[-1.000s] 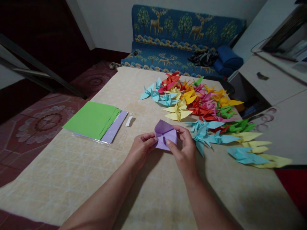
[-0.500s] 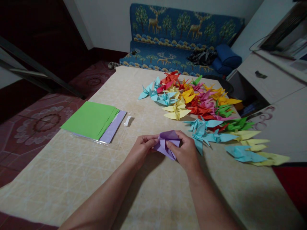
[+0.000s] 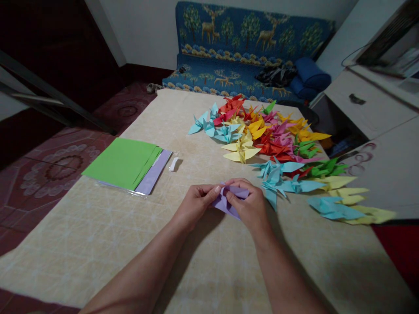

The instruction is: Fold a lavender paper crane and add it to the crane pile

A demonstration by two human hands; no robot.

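A piece of purple origami paper (image 3: 229,208), partly folded with raised flaps, is held between both hands just above the table. My left hand (image 3: 198,203) pinches its left edge, thumb on top near the centre crease. My right hand (image 3: 250,205) grips the right side, its thumb pressing into the fold and its fingers curled behind the upper edge. The fingers behind the paper are partly hidden. Close to my right hand lies a light blue paper crane (image 3: 275,181).
Many folded cranes in red, orange, pink, green, yellow and blue spread over the table's right side, among them a yellow crane (image 3: 241,150). Green paper sheets (image 3: 119,163) lie on purple sheets (image 3: 155,174) at left, beside a small white slip (image 3: 174,164). Behind stands a blue sofa (image 3: 225,56).
The upper flap of the purple paper has been pressed lower. My left thumb has slid up and right onto it, and my right fingers have shifted left along its top edge.
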